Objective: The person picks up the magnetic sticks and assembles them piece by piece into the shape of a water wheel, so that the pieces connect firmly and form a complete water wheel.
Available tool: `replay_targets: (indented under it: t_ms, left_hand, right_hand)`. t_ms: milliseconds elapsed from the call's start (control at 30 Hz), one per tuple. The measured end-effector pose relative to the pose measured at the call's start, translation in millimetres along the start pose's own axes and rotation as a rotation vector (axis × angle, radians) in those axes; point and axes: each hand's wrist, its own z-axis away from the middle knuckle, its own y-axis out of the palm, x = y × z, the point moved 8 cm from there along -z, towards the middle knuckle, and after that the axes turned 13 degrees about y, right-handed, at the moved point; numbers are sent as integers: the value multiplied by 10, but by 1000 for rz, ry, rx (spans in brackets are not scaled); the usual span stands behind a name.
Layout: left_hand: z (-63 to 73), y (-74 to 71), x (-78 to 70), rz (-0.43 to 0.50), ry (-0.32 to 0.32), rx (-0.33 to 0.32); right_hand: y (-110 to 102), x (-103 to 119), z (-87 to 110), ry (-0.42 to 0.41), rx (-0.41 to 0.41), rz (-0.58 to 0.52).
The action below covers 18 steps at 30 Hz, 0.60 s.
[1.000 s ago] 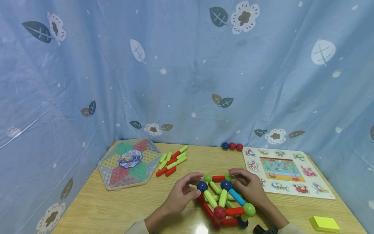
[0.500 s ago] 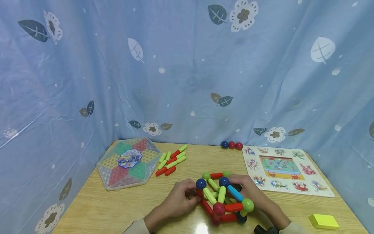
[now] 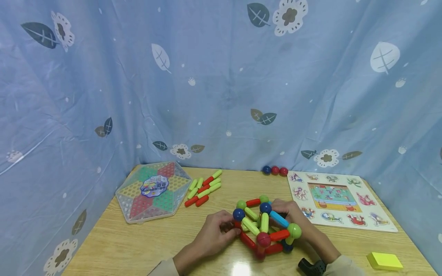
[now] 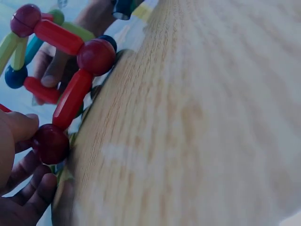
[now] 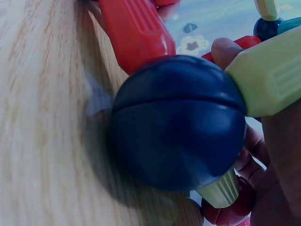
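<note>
1. Currently, the toy frame (image 3: 264, 223) of coloured rods and balls is left of the puzzle board (image 3: 368, 224) and nearer to the person; I cannot tell which of its lower balls touch the bench (image 3: 138, 245).
2. The left hand (image 3: 216, 234), on the frame's side away from the puzzle board, pinches a dark red ball (image 4: 50, 143) between thumb and fingers.
3. The right hand (image 3: 295, 215) holds the frame on the side toward the puzzle board; its thumb lies on a red rod (image 4: 41, 90), and its other fingers are partly hidden.
4. Loose rods (image 3: 204, 189), red and yellow-green, lie well to the left of the puzzle board, and a star-patterned game box (image 3: 154, 186) even farther left.
5. Three balls (image 3: 275, 170), one blue and two red, form a row just beside the puzzle board's far left corner.
6. A yellow block (image 3: 384, 261) lies on the near side of the puzzle board.
</note>
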Motion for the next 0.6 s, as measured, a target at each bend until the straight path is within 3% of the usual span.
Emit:
replay_targets:
  t_ms: [600]
  left_hand:
    - [26,36,-52,-34,46,20]
  right_hand:
    - [-3,15,18,-49,25,-32]
